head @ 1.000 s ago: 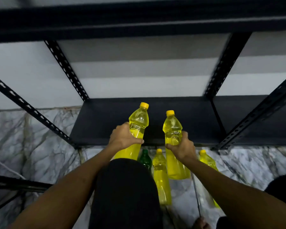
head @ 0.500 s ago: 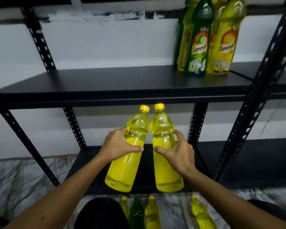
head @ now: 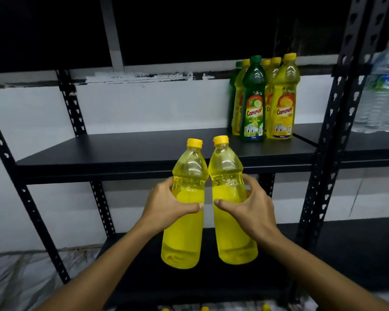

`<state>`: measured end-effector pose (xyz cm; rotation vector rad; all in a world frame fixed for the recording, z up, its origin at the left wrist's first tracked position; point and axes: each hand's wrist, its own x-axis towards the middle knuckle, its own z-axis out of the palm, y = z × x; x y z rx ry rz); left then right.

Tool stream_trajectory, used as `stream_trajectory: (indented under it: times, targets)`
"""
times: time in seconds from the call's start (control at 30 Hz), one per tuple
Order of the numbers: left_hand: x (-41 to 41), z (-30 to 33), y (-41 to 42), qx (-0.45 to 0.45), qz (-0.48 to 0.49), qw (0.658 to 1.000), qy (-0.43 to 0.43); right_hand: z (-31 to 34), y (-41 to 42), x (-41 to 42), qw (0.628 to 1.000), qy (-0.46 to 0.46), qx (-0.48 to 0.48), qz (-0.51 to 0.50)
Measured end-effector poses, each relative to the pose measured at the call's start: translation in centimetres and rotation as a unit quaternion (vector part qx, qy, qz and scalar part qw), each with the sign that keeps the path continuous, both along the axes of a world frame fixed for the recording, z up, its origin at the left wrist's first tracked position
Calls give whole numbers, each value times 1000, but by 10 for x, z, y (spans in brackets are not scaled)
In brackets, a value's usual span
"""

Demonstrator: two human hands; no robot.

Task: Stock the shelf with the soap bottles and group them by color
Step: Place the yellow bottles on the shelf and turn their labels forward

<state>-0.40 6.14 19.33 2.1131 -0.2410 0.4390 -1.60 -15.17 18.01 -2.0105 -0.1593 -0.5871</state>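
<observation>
My left hand (head: 166, 204) grips an unlabelled yellow soap bottle (head: 184, 232) around its middle. My right hand (head: 250, 206) grips a second yellow bottle (head: 231, 234) the same way. Both bottles are upright, side by side, held in the air in front of the black middle shelf (head: 144, 151), their caps level with the shelf board. At the right end of that shelf stands a cluster of labelled bottles: a green one (head: 253, 104) in front, a yellow one (head: 283, 102) beside it, more yellow and green ones behind.
Black perforated uprights (head: 328, 140) frame the bay. A clear water bottle (head: 382, 90) stands on the adjoining shelf at far right. A lower shelf (head: 323, 254) lies behind the held bottles. Caps of more bottles (head: 266, 307) on the floor peek in at the bottom edge.
Both hands have lifted the two yellow bottles from near the floor up to the middle shelf's level and brought them together. The view has tilted upward, revealing the stocked bottles.
</observation>
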Motion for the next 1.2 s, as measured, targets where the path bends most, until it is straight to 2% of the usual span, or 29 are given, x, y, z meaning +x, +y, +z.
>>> stream_trajectory:
  times: [0.23, 0.53, 0.8, 0.97, 1.2]
  targets:
    - [23, 66, -11, -73, 24, 992, -98, 79, 9, 24, 995, -89, 39, 1]
    - [76, 148, -9, -69, 83, 971, -214, 158, 24, 68, 979, -198, 44, -25]
    - [112, 153, -14, -60, 124, 969, -203, 151, 35, 117, 987, -151, 22, -54]
    - [134, 142, -14, -50, 114, 974, -190, 141, 31, 142, 989, -124, 50, -62]
    - [159, 135, -21, -49, 84, 980, -174, 127, 24, 171, 990, -132, 7, -44]
